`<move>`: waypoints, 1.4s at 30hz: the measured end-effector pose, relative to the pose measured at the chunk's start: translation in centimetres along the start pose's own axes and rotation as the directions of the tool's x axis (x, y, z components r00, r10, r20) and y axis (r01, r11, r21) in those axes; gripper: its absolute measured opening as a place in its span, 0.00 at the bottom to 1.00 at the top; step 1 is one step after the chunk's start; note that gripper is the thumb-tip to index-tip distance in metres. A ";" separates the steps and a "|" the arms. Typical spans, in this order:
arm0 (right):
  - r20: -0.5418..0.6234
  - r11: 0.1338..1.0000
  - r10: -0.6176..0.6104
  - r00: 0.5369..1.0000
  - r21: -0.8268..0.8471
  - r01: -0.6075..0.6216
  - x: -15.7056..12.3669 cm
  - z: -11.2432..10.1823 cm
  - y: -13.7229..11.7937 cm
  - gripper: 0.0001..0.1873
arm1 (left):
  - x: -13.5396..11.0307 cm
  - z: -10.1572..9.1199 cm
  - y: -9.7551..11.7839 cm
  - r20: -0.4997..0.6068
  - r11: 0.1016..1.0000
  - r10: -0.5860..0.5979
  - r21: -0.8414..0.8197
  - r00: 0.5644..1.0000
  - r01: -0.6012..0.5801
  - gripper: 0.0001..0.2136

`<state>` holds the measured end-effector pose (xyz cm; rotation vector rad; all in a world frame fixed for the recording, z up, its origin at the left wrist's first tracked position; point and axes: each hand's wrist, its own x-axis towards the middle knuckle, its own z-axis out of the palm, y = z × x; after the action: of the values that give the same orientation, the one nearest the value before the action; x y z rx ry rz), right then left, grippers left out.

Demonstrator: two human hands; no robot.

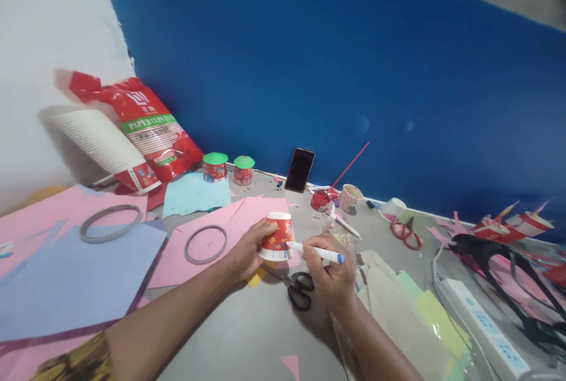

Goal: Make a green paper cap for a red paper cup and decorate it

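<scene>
My left hand is closed round an upside-down red and white paper cup, held over the grey table. My right hand grips a white marker with a blue end; its tip touches the side of the cup. Black-handled scissors lie on the table just below both hands. A pink paper sheet with a grey ring on it lies under and left of the cup.
A stack of paper cups and its red bag lean at the back left. Two green-lidded cups, a black phone, red scissors, coloured sheets, a second ring and a power strip surround the work spot.
</scene>
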<state>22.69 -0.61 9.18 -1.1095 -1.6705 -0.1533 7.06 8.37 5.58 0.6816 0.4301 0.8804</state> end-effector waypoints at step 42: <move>0.014 1.000 -0.009 1.000 -0.014 0.009 0.0 0.0 -0.1 0.13 | -0.2 0.2 0.0 -0.012 0.997 -0.008 0.082 1.000 0.009 0.13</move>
<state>22.67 -0.66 9.24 -1.1159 -1.6897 -0.1635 7.09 8.07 5.73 0.7495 0.4811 0.8626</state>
